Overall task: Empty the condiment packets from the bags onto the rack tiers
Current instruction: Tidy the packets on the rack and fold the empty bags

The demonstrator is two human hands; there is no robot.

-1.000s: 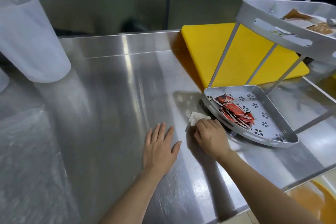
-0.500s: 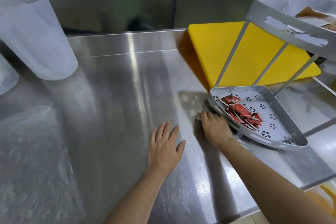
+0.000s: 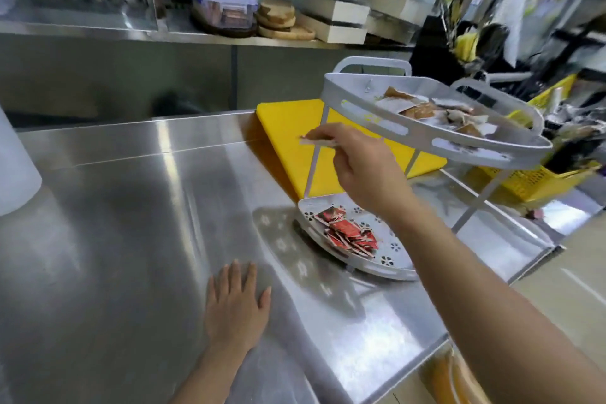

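A grey two-tier rack stands at the right of the steel counter. Its upper tier (image 3: pixel 410 133) holds several brown and white packets (image 3: pixel 423 110). Its lower tier (image 3: pixel 398 261) holds a heap of red packets (image 3: pixel 347 233). My right hand (image 3: pixel 357 167) is raised in the air left of the upper tier's rim, over the lower tier, pinching a white packet (image 3: pixel 316 140) between its fingertips. My left hand (image 3: pixel 236 303) lies flat on the counter with fingers spread, holding nothing. No bag is in view.
A yellow cutting board (image 3: pixel 285 141) lies behind the rack. A translucent white jug (image 3: pixel 16 170) stands at the left edge. A yellow basket (image 3: pixel 531 180) sits right of the rack. Above the counter, a shelf (image 3: pixel 131 33) carries lidded boxes and wooden boards.
My right hand picked the white packet off the counter by the lower tier and lifted it up to the upper tier's height. The left hand stayed flat. The camera tilted up.
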